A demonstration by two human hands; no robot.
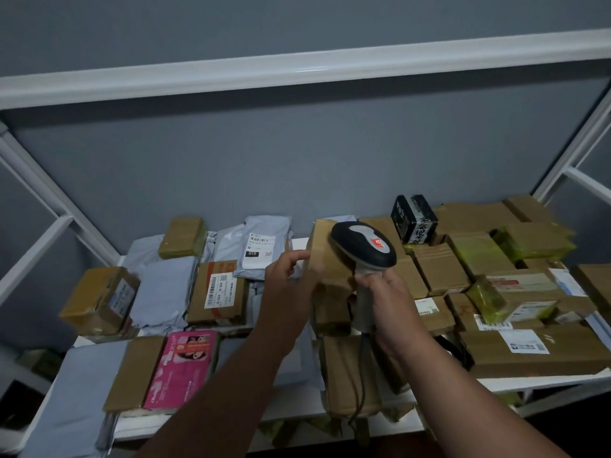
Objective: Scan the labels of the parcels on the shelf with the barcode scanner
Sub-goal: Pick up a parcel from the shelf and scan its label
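Note:
A white shelf (529, 381) carries several parcels: brown cardboard boxes, grey mailer bags and a pink packet (183, 368). My left hand (291, 282) grips the left side of a brown cardboard box (325, 256) lifted at the middle of the shelf. My right hand (385, 302) grips the grey handle of a barcode scanner (363, 246), whose black head with a red sticker sits right over that box. The box's label is not visible from here. The scanner's cable hangs down past the shelf's front edge.
A labelled box (220, 292) and a grey mailer bag (261, 247) with a label lie left of centre. A black box (413, 219) stands at the back right among stacked cartons. White frame posts slant at both sides; a white beam (297, 69) runs overhead.

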